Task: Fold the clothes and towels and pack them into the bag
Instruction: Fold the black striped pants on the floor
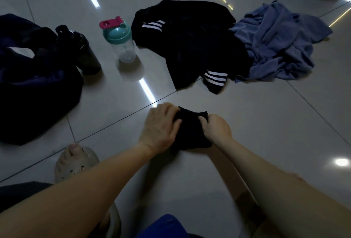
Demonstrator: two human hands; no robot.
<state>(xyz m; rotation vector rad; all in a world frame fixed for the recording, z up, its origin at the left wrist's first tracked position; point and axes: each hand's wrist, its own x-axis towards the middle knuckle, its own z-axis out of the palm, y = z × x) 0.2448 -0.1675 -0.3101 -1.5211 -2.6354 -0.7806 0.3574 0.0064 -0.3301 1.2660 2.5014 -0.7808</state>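
Left hand (161, 124) and right hand (216, 129) each grip an edge of the black cloth (190, 135), fingers curled into it, on the floor (266, 124) just before us. We align the edges, press the fold flat, then move it to the bag (28, 89) at left.
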